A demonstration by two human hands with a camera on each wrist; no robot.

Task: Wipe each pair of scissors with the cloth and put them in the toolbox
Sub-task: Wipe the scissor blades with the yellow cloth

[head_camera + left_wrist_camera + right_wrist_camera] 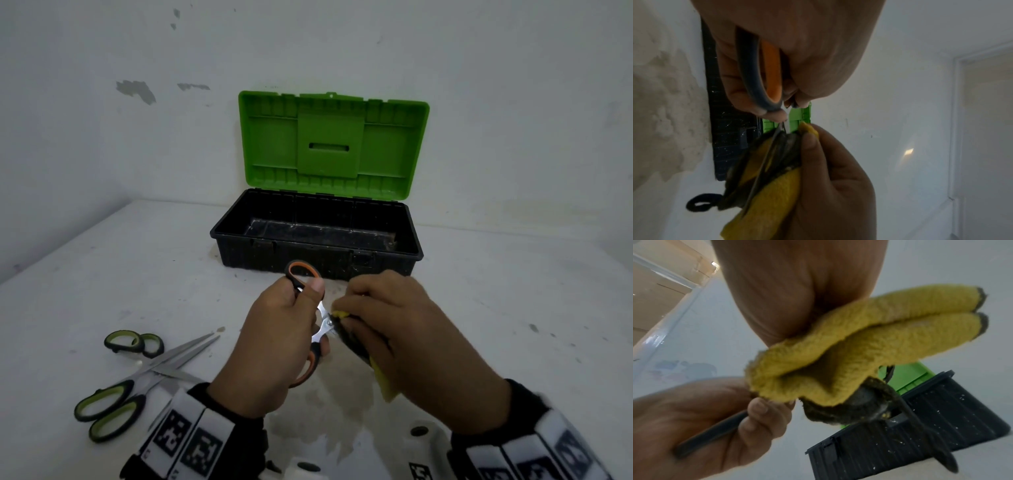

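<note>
I am gripping the orange scissors [310, 318] by their handles in my left hand [274, 346], fingers curled tight, just in front of the open toolbox [317, 236]. My right hand [404, 329] is pinching the yellow cloth [774, 194] around the blades. I should be keeping the fold pressed on the flats and drawing toward the tips, away from the edges. Two green scissors [137, 370] are lying on the table [513, 308], waiting.

Left hand [274, 342] raised off table, fingers curled round scissors [317, 329] handles, thumb up toward 12 o'clock. Right hand [404, 329] at its 3 o'clock, near it, knuckles up, fingers and thumb pinching cloth [849, 353] over blades. Both wrists banded, forearms entering from 6 o'clock.
</note>
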